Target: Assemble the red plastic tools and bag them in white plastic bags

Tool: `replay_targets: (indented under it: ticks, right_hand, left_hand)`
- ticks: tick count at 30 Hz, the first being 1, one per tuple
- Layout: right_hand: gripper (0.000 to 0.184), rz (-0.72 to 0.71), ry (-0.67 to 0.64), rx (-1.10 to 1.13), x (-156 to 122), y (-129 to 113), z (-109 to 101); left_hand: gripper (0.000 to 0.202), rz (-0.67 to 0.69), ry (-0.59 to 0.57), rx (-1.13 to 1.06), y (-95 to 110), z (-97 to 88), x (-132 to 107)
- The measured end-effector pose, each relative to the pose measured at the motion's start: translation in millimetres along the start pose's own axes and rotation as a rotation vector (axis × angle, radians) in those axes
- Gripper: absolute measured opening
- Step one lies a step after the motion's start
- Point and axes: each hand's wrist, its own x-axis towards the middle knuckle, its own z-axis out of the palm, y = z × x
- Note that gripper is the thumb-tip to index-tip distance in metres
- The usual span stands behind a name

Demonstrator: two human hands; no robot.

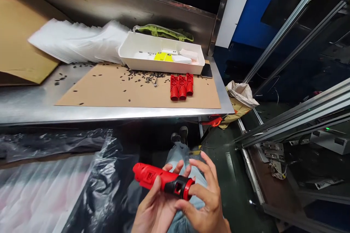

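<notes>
Housing of red plastic (149, 175) lies crosswise above the person's jeans (177, 156), held between both hands; left hand (154, 207) cups it from below, thumb pressed along its side; right hand (203, 198) curls round its black collar (175, 186), fingers (205, 169) spread apart; black plastic sheeting (95, 174) lies to the left; farther off, on a stainless steel table (109, 114), three red housings (180, 86) rest on cardboard (109, 94) among scattered black screws (144, 76), before a white tray (131, 52).
</notes>
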Motion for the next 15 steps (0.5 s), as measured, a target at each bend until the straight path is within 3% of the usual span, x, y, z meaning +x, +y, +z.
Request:
replay_targets:
  ticks: [4, 8, 10, 13, 15]
  right_hand:
    - [0.030, -0.039, 0.015, -0.035, 1.0, 2.5, -2.4]
    - [0.035, 0.062, 0.028, 0.144, -4.3, 7.2, 1.1]
    - [0.035, 0.191, 0.040, 0.327, -6.4, 10.1, 5.3]
    - [0.037, 0.467, 0.074, 0.665, -2.4, 17.0, 8.7]
    - [0.040, 0.551, 0.182, 0.710, 6.2, 24.0, 3.3]
  left_hand:
    - [0.036, -0.013, -0.002, -0.037, -0.9, -1.7, 2.2]
    - [0.033, 0.007, 0.054, 0.014, -2.3, -3.4, 1.3]
    - [0.028, 0.056, 0.145, 0.102, -2.8, -1.0, 0.1]
    - [0.024, 0.176, 0.381, 0.308, -3.9, 7.1, -2.0]
    - [0.028, 0.241, 0.531, 0.481, -3.9, 11.5, -3.8]
